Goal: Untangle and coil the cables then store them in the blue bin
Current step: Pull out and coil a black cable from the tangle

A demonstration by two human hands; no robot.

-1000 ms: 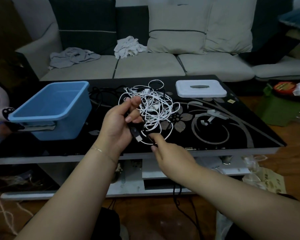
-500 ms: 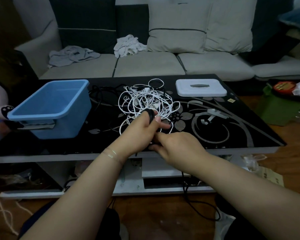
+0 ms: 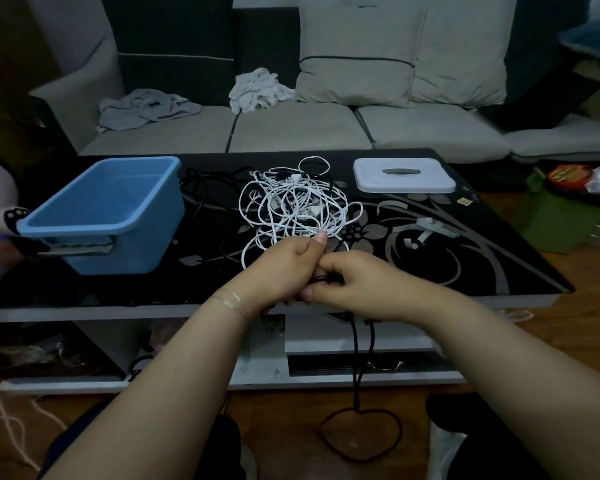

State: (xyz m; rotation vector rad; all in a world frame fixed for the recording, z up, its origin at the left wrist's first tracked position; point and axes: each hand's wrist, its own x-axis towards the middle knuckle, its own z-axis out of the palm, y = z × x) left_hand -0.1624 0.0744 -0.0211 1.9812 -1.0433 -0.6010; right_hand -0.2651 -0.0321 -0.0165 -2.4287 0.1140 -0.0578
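A tangle of white cables point(image 3: 295, 206) lies mid-table, with more black cables point(image 3: 201, 183) behind it beside the blue bin point(image 3: 108, 216), which stands empty at the left. My left hand point(image 3: 284, 265) and my right hand point(image 3: 354, 282) meet at the table's front edge, both curled round a black cable point(image 3: 355, 362). That cable hangs below my right hand and loops on the floor. How much of it is wound between my hands is hidden by my fingers.
A white lid point(image 3: 404, 174) lies at the table's far right. The black glass table point(image 3: 465, 244) has a floral pattern. A sofa with cushions and crumpled cloths point(image 3: 257, 88) stands behind. A green box point(image 3: 561, 220) sits on the floor at right.
My hands have pulled back from the white tangle to the table's front edge, drawing the black cable with them. More of that cable now hangs to the floor.
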